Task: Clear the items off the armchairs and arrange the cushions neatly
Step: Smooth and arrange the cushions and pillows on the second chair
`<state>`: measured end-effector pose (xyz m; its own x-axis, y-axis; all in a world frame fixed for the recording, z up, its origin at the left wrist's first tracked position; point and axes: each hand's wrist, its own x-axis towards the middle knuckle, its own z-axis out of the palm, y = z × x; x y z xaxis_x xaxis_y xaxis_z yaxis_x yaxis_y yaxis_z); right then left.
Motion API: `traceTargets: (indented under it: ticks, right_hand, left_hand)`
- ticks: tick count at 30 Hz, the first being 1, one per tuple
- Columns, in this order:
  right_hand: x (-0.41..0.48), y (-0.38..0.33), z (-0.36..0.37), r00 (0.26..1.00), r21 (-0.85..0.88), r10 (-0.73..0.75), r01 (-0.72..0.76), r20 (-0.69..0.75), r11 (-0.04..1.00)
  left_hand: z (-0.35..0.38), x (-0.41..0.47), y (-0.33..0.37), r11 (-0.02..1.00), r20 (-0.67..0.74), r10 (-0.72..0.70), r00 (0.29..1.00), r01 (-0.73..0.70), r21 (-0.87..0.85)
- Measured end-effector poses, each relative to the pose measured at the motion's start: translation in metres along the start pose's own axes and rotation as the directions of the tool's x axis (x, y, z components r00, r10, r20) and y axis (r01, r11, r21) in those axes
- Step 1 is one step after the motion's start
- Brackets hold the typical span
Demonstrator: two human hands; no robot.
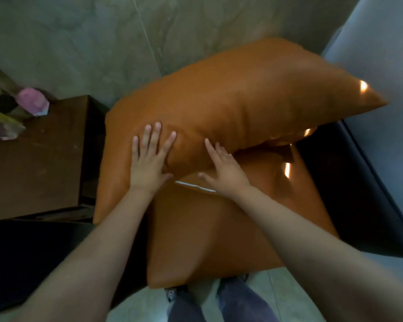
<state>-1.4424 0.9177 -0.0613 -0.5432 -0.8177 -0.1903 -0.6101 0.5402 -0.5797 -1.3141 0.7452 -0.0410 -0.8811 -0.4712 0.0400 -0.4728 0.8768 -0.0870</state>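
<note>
Fingers (pixel 156 138) of my left hand (pixel 149 163) lie spread flat on the orange cushion (pixel 242 96); my right hand (pixel 226 174), just beside, presses its lower edge, fingers straight. The cushion rests tilted on the armchair (pixel 358 194) seat (pixel 207 228) under my palms. A wooden counter (pixel 37 159) stands left of them.

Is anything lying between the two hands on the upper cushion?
No. In the head view, only bare orange cushion separates the left hand and the right hand, both touching it.
</note>
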Motion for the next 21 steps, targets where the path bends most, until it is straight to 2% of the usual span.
traceTargets:
  ticks: [3, 6, 9, 12, 16, 18, 21]
  right_hand:
    - [0.029, -0.014, -0.001, 1.000, 0.005, -0.006, 0.006, -0.010, 1.000]
    - [0.023, -0.012, 0.010, 1.000, 0.005, 0.025, -0.025, -0.001, 1.000]
    - [-0.003, 0.003, 0.023, 0.996, -0.041, 0.043, -0.040, 0.077, 0.998]
    - [-0.026, 0.016, 0.029, 0.991, -0.135, 0.055, -0.038, 0.122, 0.990]
    - [-0.049, 0.017, 0.037, 0.996, -0.119, 0.088, -0.084, 0.028, 0.989]
    - [-0.061, 0.018, 0.040, 0.992, -0.090, 0.123, -0.124, -0.016, 0.988]
    - [-0.078, 0.024, 0.044, 0.984, -0.069, 0.176, -0.177, -0.017, 0.982]
  left_hand:
    - [-0.020, 0.031, -0.024, 0.999, 0.113, -0.028, 0.993, 0.026, 0.021]
    - [-0.012, 0.024, -0.011, 0.999, 0.135, -0.039, 0.990, 0.034, 0.041]
    - [0.009, -0.007, 0.000, 0.999, 0.156, -0.024, 0.987, 0.018, 0.038]
    - [0.019, -0.035, 0.010, 1.000, 0.144, -0.021, 0.989, 0.019, 0.016]
    - [0.016, -0.054, 0.027, 0.999, 0.058, 0.004, 0.998, -0.002, -0.038]
    - [0.013, -0.058, 0.037, 0.998, 0.017, 0.062, 0.998, -0.062, -0.033]
    - [0.008, -0.064, 0.058, 0.972, 0.003, 0.233, 0.973, -0.232, -0.033]
